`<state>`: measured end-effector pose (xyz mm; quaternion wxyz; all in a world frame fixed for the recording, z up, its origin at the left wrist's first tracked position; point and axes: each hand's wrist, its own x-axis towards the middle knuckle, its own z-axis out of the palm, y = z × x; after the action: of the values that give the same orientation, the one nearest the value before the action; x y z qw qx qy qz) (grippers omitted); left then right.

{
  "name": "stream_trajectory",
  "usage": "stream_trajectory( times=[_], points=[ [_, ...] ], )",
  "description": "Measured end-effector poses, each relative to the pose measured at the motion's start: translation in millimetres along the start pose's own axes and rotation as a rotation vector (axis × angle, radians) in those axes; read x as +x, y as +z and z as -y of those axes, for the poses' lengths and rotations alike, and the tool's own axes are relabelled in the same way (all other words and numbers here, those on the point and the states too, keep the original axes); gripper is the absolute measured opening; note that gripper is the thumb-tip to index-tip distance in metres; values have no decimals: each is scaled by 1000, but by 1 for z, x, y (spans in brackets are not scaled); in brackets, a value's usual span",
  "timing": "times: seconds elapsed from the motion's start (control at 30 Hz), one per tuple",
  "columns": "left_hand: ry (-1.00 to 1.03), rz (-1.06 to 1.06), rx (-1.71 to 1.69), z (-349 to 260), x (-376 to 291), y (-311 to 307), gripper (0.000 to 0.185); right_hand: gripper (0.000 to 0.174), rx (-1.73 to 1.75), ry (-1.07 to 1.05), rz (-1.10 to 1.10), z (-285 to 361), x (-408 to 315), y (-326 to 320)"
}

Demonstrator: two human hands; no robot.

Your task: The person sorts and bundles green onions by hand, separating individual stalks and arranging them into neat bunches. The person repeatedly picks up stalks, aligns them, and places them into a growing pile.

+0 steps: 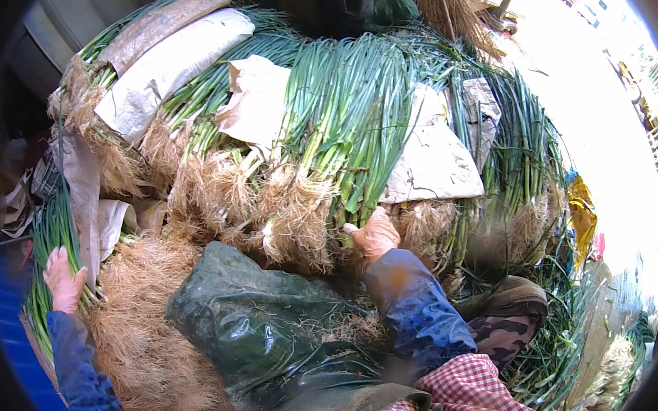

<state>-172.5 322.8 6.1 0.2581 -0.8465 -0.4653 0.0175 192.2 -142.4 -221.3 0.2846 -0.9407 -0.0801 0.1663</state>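
My right hand (376, 235) is at the lower ends of a bundle of green onions (363, 144) in the middle of the long heap. The thumb sticks out to the left and the fingers curl over the stalks, their tips partly hidden. At the far left, my left hand (62, 280) lies on another bunch of green onions (51, 230), fingers pointing up along the leaves. Whether it grips them is not clear. Pale, stringy onion roots (145, 330) spread beside it. Both hands look gloved, and the sleeves are blue.
A dark green waterproof sheet (250, 321) covers my lap. White woven sacking (434, 161) and another white sack (177, 72) lie over parts of the heap. Loose green leaves (550, 339) litter the right side. A yellow bag (580, 214) stands near the heap's right end.
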Motion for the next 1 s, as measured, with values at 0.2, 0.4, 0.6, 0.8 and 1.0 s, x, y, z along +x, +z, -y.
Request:
stream_trajectory(
  times=[0.2,0.4,0.6,0.8,1.0],
  points=[
    [754,-86,-959,-201,-29,-83,58,45,60,-115,48,-44,23,4],
    [490,193,-1052,-383,48,-68,103,40,1182,193,25,-77,29,-40],
    [199,23,-996,-444,141,-29,115,32,1155,454,-577,-166,84,-73],
    [208,151,-1223,-457,175,-14,56,30,1820,444,-260,-174,150,-100],
    [273,184,-1941,-477,149,-109,33,28,1635,-204,-404,-72,147,-147]
  ],
)
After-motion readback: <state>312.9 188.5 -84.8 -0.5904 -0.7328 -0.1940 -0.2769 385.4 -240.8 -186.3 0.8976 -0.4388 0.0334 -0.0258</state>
